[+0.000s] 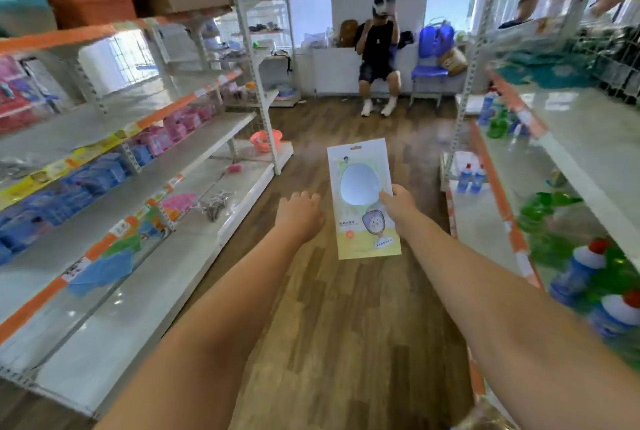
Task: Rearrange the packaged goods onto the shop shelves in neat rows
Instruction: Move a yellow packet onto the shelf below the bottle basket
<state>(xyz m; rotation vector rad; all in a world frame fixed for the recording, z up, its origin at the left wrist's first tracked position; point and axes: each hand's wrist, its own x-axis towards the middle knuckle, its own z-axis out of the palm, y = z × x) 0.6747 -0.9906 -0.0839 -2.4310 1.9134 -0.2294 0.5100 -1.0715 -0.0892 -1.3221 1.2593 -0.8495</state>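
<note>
Between the long left shelves (pixel 149 166) running from nine toward eleven o'clock and the right shelves (pixel 568 139) at three o'clock, a carry looks to be under way, and the next move calls for choosing a row and setting the packet (pixel 362 201) down square with its neighbours. That packet, a flat pale pouch with a round grey window and green-yellow print, hangs over the wooden floor (pixel 339 325) just past centre toward one o'clock. The right hand (pixel 398 203) pinches its right edge with thumb on the face, while the left hand (pixel 300 213), just at its nine o'clock, is loosely curled and holds nothing.
</note>
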